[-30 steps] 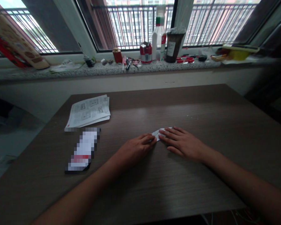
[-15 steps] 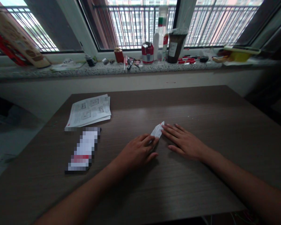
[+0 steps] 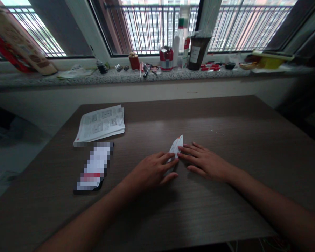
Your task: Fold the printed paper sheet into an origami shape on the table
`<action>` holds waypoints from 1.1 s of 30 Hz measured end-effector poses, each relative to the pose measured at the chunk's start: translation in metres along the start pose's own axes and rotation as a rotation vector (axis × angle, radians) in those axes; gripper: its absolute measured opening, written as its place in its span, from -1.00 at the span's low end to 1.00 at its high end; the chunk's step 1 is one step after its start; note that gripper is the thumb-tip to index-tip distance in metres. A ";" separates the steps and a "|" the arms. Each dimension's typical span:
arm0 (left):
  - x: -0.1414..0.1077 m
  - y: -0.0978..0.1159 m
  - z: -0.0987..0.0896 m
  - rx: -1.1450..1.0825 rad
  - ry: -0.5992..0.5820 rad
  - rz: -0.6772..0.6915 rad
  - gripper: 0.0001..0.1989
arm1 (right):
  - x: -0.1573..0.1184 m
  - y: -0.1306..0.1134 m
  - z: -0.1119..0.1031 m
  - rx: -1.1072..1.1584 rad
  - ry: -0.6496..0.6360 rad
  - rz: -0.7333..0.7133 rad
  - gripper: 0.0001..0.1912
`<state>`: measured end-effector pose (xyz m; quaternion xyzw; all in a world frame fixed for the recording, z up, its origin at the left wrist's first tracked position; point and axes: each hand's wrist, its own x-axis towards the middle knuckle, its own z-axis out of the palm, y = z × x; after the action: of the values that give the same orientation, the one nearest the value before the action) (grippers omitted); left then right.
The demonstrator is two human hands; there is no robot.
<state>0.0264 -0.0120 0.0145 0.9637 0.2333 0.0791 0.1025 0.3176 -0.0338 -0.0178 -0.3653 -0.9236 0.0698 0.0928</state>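
A small folded piece of printed white paper (image 3: 176, 144) lies on the brown table, its pointed end facing away from me. My left hand (image 3: 154, 169) rests over its near left part, fingers stretched out and pressing on it, thumb apart. That hand covers the paper's lower portion. From the right, my right hand (image 3: 206, 160) lies flat with its fingers spread, the fingertips touching the paper's right edge. Neither hand is wrapped around anything.
Printed sheets (image 3: 101, 124) lie at the table's far left, with a blurred-out phone (image 3: 94, 168) nearer me. Along the stone windowsill (image 3: 115, 79) stand a red can (image 3: 166, 58), a dark cup (image 3: 198, 52), a bottle (image 3: 176, 45) and several small items.
The paper's tip has turned slightly to the left and now points more directly away from me. My right fingertips have slid a little nearer along its right edge. My left hand has barely moved.
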 end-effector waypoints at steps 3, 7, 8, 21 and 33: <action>-0.001 -0.002 0.000 -0.012 -0.003 0.012 -0.54 | 0.000 0.000 -0.001 -0.008 0.001 -0.001 -0.40; -0.005 -0.008 -0.001 -0.028 -0.044 0.028 -0.55 | 0.000 0.000 -0.002 -0.001 -0.004 -0.004 -0.40; -0.005 -0.010 -0.001 -0.031 -0.052 0.032 -0.56 | 0.000 0.000 -0.002 -0.001 -0.007 -0.005 -0.39; -0.010 -0.016 -0.008 -0.053 -0.103 0.076 -0.58 | -0.002 0.001 0.001 0.028 0.051 -0.016 -0.33; -0.010 -0.015 -0.011 -0.100 -0.076 0.038 -0.63 | -0.002 0.003 -0.001 0.052 0.019 -0.003 -0.34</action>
<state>0.0088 -0.0015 0.0201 0.9640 0.2066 0.0559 0.1577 0.3217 -0.0328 -0.0181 -0.3618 -0.9212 0.0900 0.1109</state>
